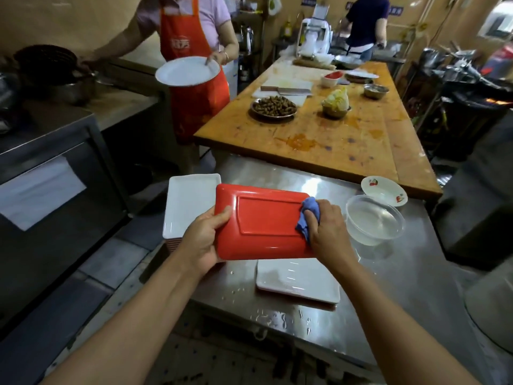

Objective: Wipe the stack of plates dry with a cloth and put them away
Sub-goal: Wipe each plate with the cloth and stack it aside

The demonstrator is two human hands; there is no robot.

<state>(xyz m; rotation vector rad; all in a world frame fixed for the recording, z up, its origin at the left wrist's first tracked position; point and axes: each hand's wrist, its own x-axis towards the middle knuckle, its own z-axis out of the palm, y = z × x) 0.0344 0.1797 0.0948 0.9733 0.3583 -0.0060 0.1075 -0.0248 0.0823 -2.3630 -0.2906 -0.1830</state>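
Flanking held red plate (263,220): white stack (188,204), clear bowl (374,220), wet plate (298,282).

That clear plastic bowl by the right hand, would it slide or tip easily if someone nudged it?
Probably yes. The clear plastic bowl looks thin-walled and empty, so likely light. It sits on a smooth steel counter with water drops nearby, so a nudge might make it slide. Its wide rim suggests it would skid rather than tip.
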